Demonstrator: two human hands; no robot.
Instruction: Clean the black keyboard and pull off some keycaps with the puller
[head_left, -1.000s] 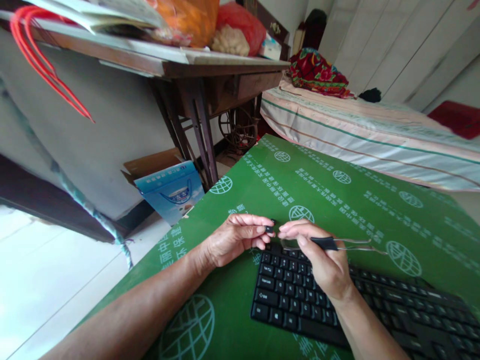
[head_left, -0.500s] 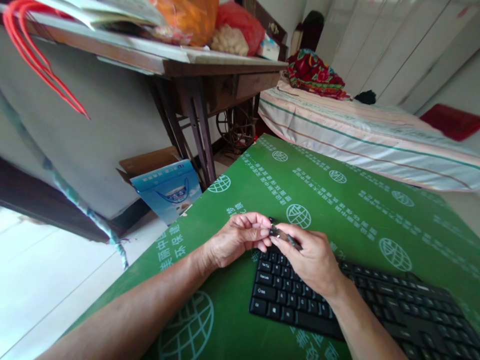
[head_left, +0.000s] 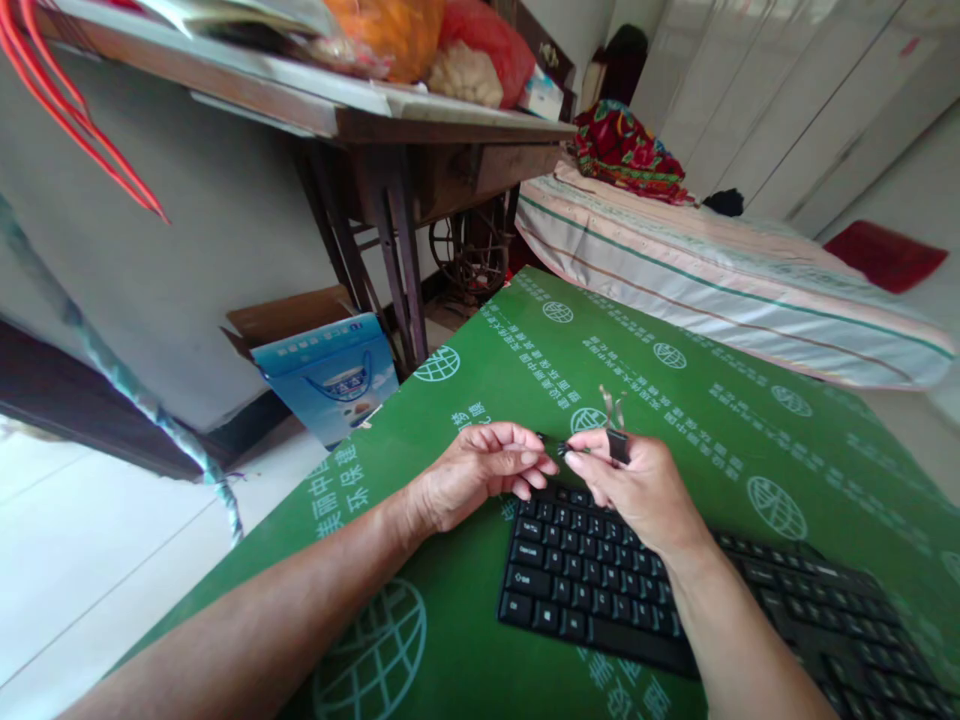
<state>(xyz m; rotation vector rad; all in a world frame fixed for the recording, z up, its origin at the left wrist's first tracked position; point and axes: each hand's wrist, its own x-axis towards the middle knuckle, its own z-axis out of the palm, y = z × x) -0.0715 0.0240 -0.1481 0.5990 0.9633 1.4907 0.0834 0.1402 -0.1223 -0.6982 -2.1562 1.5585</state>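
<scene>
My left hand [head_left: 480,470] and my right hand [head_left: 637,490] meet fingertip to fingertip just above the top left corner of a black keyboard [head_left: 600,585]. A small black keycap [head_left: 561,449] is pinched between the fingertips of both hands. My right hand also grips a wire key puller [head_left: 616,425] by its black handle, its metal prongs pointing up and away from me. The keyboard lies on a green printed board [head_left: 675,390] that serves as the work surface.
Left of the board, a blue carton [head_left: 330,375] and a brown box lean on the floor under an old wooden sewing table [head_left: 390,130] piled with bags. A bed [head_left: 712,280] with a striped cover runs behind the board. White floor lies at lower left.
My right hand has turned the key puller from lying out to the right to standing upright. Both hands stay pinched on the keycap over the keyboard's corner.
</scene>
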